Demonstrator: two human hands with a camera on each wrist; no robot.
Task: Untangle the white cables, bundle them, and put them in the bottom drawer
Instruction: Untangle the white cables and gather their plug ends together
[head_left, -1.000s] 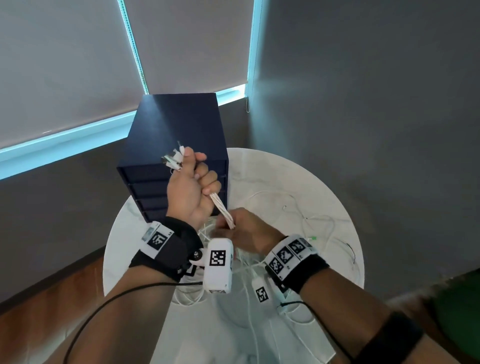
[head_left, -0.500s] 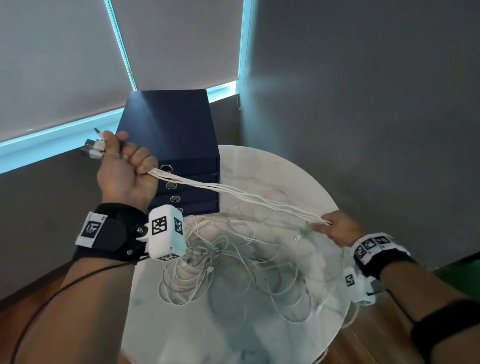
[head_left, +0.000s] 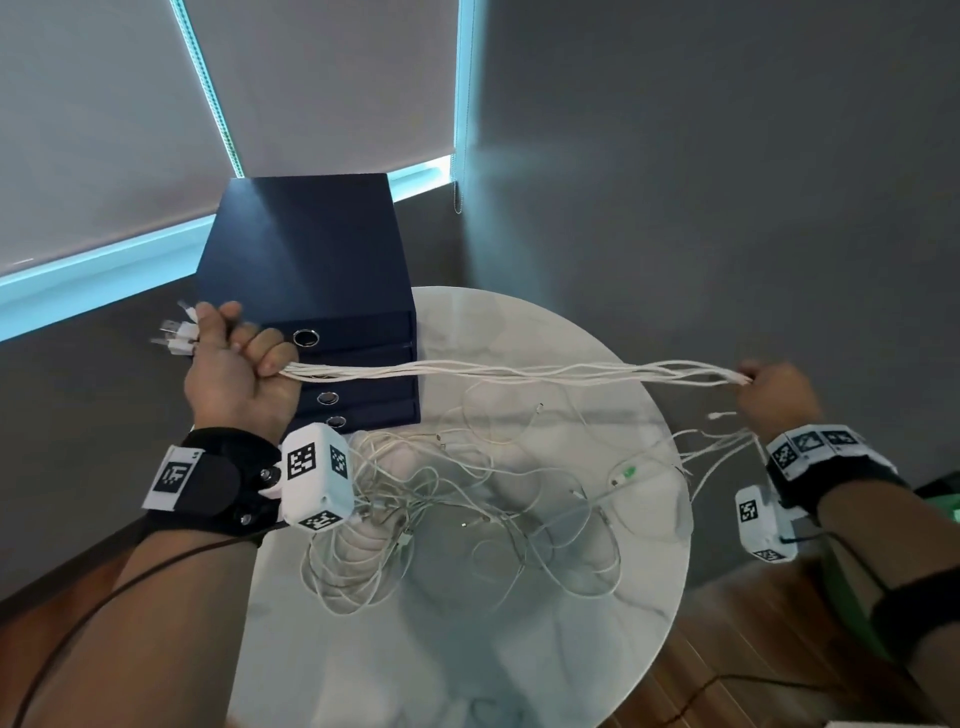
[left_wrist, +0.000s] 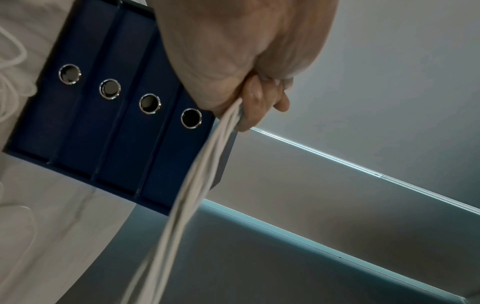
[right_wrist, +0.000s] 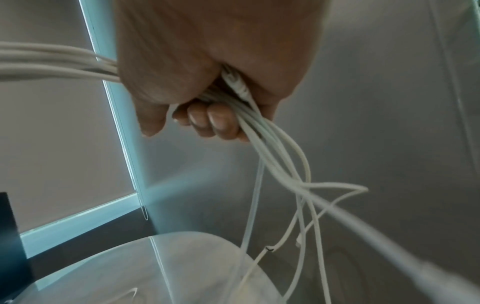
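Note:
Several white cables (head_left: 519, 372) stretch taut in the air between my two hands above the round table (head_left: 519, 675). My left hand (head_left: 236, 366) grips their plug ends in a fist in front of the navy drawer unit (head_left: 306, 260); the USB plugs (head_left: 174, 335) stick out to its left. My right hand (head_left: 771, 389) grips the same cables beyond the table's right edge, and their loose tails (right_wrist: 285, 185) hang below my curled fingers (right_wrist: 223, 125). In the left wrist view the cables (left_wrist: 197, 176) run out of my left hand (left_wrist: 257, 98). All drawers (left_wrist: 109, 115) are closed.
A loose tangle of white cables (head_left: 415, 519) lies on the table's middle and left. A small white part with a green mark (head_left: 626, 474) lies near the right rim. Grey walls and window blinds close in behind the drawer unit. Wooden floor shows below the table.
My hands have drawn apart: the left went left with the plug ends, the right slid out along the cables past the table's right edge, pulling them straight.

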